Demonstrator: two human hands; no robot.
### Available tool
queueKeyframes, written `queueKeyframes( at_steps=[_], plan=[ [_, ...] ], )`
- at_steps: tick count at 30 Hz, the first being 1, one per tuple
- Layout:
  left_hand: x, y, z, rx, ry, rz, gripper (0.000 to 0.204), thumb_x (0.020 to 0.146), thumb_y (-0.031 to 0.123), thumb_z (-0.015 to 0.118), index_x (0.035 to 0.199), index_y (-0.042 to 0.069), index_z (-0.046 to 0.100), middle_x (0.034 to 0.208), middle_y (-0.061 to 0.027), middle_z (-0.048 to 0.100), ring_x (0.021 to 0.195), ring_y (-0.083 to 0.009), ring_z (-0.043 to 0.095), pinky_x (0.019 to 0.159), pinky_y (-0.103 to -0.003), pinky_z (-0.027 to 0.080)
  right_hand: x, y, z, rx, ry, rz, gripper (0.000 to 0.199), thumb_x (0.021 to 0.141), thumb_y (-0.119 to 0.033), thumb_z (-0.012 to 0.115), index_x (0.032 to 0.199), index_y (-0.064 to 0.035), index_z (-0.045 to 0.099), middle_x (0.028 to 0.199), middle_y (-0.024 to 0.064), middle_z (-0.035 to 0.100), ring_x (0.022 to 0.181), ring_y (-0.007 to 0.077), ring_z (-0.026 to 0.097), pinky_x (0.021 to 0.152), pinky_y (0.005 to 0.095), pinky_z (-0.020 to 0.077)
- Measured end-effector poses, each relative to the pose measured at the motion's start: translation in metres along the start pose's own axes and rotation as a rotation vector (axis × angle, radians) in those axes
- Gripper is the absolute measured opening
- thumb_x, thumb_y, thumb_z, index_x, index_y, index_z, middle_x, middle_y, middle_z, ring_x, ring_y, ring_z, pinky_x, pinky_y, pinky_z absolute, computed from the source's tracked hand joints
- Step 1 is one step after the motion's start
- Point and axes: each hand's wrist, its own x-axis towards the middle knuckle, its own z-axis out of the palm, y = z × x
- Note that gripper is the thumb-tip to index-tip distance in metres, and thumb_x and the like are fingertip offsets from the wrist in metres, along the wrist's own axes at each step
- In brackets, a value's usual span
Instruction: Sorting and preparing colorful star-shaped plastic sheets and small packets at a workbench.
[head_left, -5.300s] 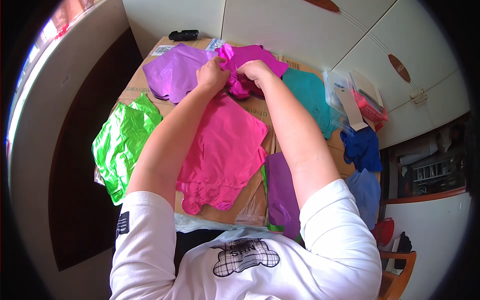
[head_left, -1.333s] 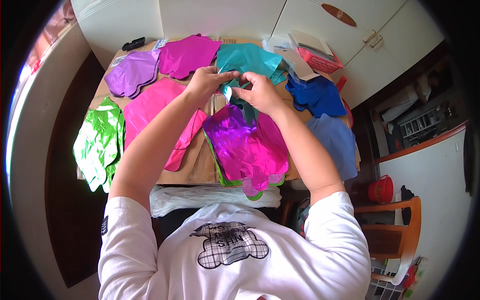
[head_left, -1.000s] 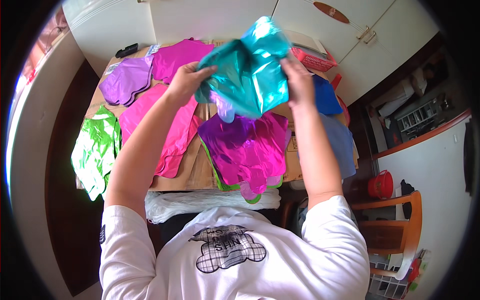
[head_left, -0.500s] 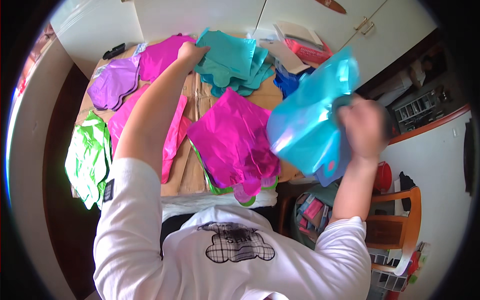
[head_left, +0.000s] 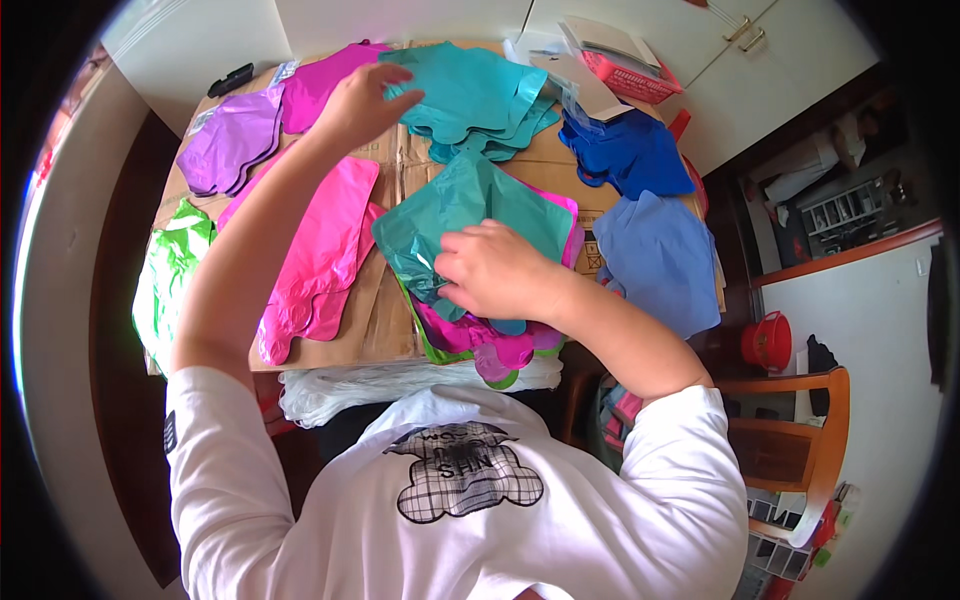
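Flat foil balloons in several colours lie on a cardboard-covered table. In the middle, a teal foil balloon [head_left: 490,195] rests on a magenta foil balloon [head_left: 570,222], with green edges showing underneath. My right hand [head_left: 495,268] is on the teal balloon with its fingers curled and pressed together, gripping its near part. Beyond it, at the far side, lies a stack of teal foil balloons [head_left: 470,90]. My left hand [head_left: 365,103] hovers at that stack's left edge, thumb and fingers apart, holding nothing.
Around the middle lie pink [head_left: 325,255], green [head_left: 165,270], purple [head_left: 232,145], dark blue [head_left: 635,155] and light blue foil balloons [head_left: 660,260]. A red basket [head_left: 630,78] stands at the far right. White plastic material [head_left: 330,392] hangs along the near edge; a wooden chair [head_left: 835,400] stands right.
My right hand has brought the teal balloon from the right down onto the magenta one in the middle. My left hand has let go of the teal stack, its fingers opening.
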Motion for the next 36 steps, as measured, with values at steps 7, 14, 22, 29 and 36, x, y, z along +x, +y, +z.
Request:
queueKeyframes(
  at_steps=[7,14,22,29,36],
  plan=[
    [-0.092,0.056,0.007,-0.282,-0.372,0.342,0.029,0.078,0.022,0.073,0.102,0.006,0.068,0.104,-0.0138,0.066,0.098,-0.031,0.063,0.084,-0.04,0.05,-0.015,0.001,-0.014,0.223,-0.08,0.102,0.028,0.077,-0.031,0.073,0.08,-0.0046,0.065,0.088,0.0096,0.061,0.087,0.0307,0.061,0.08,0.0425,0.0463],
    [-0.108,0.048,0.027,-0.069,-0.476,0.448,0.029,0.07,0.017,0.075,0.097,0.01,0.068,0.109,-0.0062,0.063,0.103,-0.0263,0.061,0.089,-0.042,0.044,-0.042,0.015,-0.001,0.247,-0.005,0.173,0.026,0.085,-0.03,0.069,0.094,-0.0061,0.069,0.102,0.0116,0.062,0.097,0.0303,0.06,0.091,0.0399,0.0455],
    [-0.106,0.05,0.015,-0.01,-0.596,0.363,0.029,0.071,0.015,0.073,0.099,0.008,0.067,0.114,-0.0089,0.06,0.11,-0.0274,0.056,0.093,-0.042,0.039,-0.064,0.125,-0.043,0.302,0.492,0.709,0.014,0.081,-0.016,0.074,0.085,-0.0029,0.071,0.078,0.006,0.069,0.072,0.0114,0.062,0.067,0.0278,0.0494],
    [-0.073,0.065,0.034,-0.13,-0.467,0.422,0.024,0.076,0.017,0.072,0.096,0.006,0.068,0.105,-0.0098,0.064,0.101,-0.0279,0.06,0.087,-0.042,0.044,-0.146,0.284,-0.045,0.044,0.432,1.274,0.022,0.074,-0.02,0.08,0.086,-0.0027,0.073,0.083,0.0088,0.072,0.076,0.0148,0.064,0.072,0.0318,0.0508],
    [0.042,0.157,0.121,-0.321,-0.444,0.275,0.024,0.081,0.026,0.07,0.092,0.005,0.07,0.095,-0.0145,0.068,0.088,-0.0321,0.065,0.076,-0.039,0.052,-0.151,0.252,-0.063,0.119,0.517,1.158,0.023,0.074,-0.025,0.076,0.086,-0.0049,0.074,0.086,0.014,0.072,0.081,0.0243,0.069,0.077,0.0356,0.0522]
  ],
)
